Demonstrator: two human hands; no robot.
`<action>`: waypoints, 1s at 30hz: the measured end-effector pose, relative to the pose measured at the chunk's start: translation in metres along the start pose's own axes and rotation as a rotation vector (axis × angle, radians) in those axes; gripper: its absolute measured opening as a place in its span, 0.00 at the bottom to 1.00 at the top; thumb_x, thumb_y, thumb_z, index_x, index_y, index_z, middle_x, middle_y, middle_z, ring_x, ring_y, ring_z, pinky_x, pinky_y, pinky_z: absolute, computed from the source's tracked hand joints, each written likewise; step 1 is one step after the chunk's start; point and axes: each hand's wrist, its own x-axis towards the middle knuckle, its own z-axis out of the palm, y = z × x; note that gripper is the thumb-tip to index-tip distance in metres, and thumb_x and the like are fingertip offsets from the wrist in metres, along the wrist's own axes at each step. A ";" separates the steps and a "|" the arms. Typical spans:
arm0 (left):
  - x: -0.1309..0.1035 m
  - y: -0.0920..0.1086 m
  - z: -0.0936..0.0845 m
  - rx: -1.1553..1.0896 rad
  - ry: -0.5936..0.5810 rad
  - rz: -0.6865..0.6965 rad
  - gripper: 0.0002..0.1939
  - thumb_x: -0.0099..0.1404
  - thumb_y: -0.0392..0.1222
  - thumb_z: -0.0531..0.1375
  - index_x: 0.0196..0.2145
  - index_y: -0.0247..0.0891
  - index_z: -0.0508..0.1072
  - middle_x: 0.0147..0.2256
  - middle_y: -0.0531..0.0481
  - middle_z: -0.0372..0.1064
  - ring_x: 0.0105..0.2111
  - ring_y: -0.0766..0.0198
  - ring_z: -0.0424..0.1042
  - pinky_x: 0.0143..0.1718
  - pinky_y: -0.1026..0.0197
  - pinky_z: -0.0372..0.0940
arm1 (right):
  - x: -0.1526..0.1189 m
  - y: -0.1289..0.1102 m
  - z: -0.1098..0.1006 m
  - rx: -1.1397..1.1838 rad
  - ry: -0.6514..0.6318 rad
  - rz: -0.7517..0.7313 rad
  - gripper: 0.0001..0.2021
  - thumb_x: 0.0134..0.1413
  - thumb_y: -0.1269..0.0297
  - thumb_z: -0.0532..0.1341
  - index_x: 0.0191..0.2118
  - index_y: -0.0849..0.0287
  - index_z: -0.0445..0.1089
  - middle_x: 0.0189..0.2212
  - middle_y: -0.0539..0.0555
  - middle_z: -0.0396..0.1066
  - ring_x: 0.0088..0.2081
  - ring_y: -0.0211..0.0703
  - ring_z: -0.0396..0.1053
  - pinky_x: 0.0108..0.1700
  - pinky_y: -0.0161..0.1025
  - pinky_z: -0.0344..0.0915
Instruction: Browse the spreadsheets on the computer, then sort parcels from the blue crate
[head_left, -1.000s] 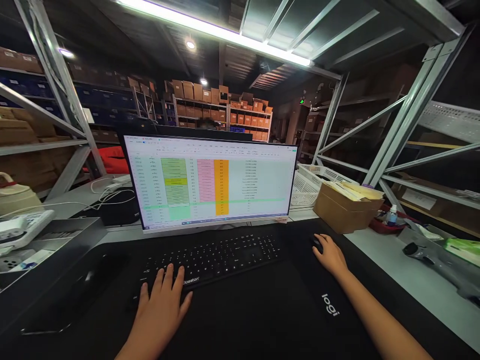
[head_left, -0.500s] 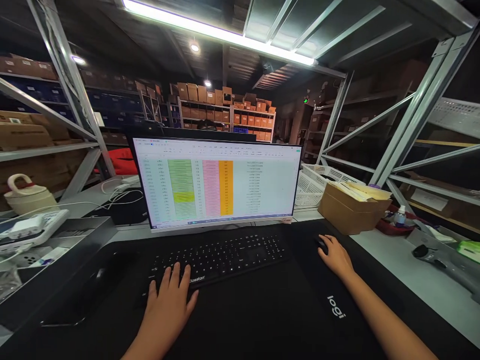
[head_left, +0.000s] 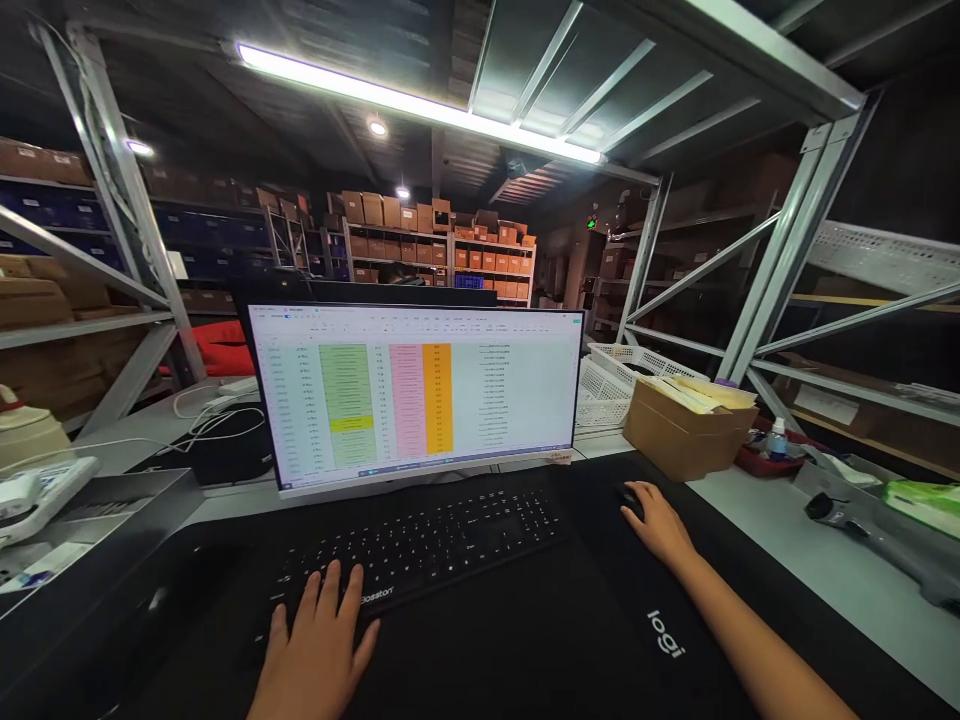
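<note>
Right hand (head_left: 661, 525): curled over a black computer mouse (head_left: 631, 499) at the right of the desk, thumb to one side; how firmly it grips cannot be told.
Left hand (head_left: 313, 645): fingers spread apart over the near left end of a black Bosston keyboard (head_left: 427, 545), holding nothing.
Monitor (head_left: 417, 480): stands beyond the keyboard, filled with a colour-banded spreadsheet (head_left: 517, 400) in type too small to read.
Scrolled rows: yellow-highlighted cells (head_left: 352, 423) sit lower on the screen than a second ago, and a bright green band across the sheet has gone from view; a different stretch of rows is now up, apparently by scrolling rather than typing.
Desk mat (head_left: 480, 665): black, "logi" lettering near right, laid over a grey desktop (head_left: 780, 550); an open cardboard box (head_left: 671, 440) of papers stands to the far right, a likely handheld scanner (head_left: 862, 535) near it.
Storeroom: metal racks of cartons (head_left: 495, 260) line the dim far side under a bright tube light (head_left: 420, 105).
</note>
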 end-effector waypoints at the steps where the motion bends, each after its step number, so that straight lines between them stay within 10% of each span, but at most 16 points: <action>1: 0.000 0.000 0.000 0.002 -0.001 0.002 0.31 0.69 0.48 0.45 0.66 0.34 0.56 0.68 0.34 0.50 0.67 0.41 0.51 0.64 0.34 0.50 | 0.000 0.000 0.000 0.004 0.000 0.002 0.23 0.61 0.54 0.53 0.60 0.52 0.64 0.60 0.57 0.63 0.57 0.49 0.67 0.58 0.46 0.65; 30: 0.005 -0.002 0.009 -0.058 -0.007 0.000 0.31 0.69 0.48 0.47 0.66 0.36 0.56 0.68 0.35 0.49 0.68 0.39 0.51 0.64 0.32 0.49 | 0.005 0.008 0.011 0.062 0.028 -0.006 0.22 0.60 0.55 0.53 0.58 0.49 0.68 0.60 0.55 0.64 0.59 0.49 0.66 0.61 0.48 0.63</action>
